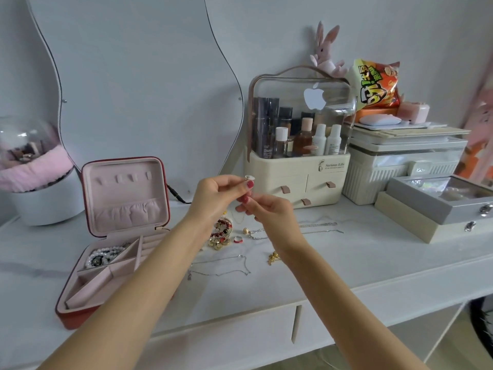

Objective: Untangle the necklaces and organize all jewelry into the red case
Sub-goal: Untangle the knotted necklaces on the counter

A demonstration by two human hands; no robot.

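Observation:
The red case point(165, 190) stands open at the left, its pink lining showing and a pearl piece point(102, 256) in its back left compartment. Above the table's middle, my left hand point(216, 194) pinches a small white pendant point(250, 178). Just below it my right hand point(262, 209) pinches the thin gold chain point(238, 218) that hangs from there. Under the hands lie a red bead and gold cluster point(221, 233), a red ring point(238, 239), a gold charm point(272, 258), a silver chain point(221, 271) in front and two silver chains point(317, 227) to the right.
A cream cosmetics organizer point(297, 177) with bottles stands behind the hands. White and grey storage boxes point(437, 206) are stacked at the right, with a snack bag point(376, 85) on top. A round domed holder point(40, 198) sits at far left. A black cable point(176, 194) runs behind the case.

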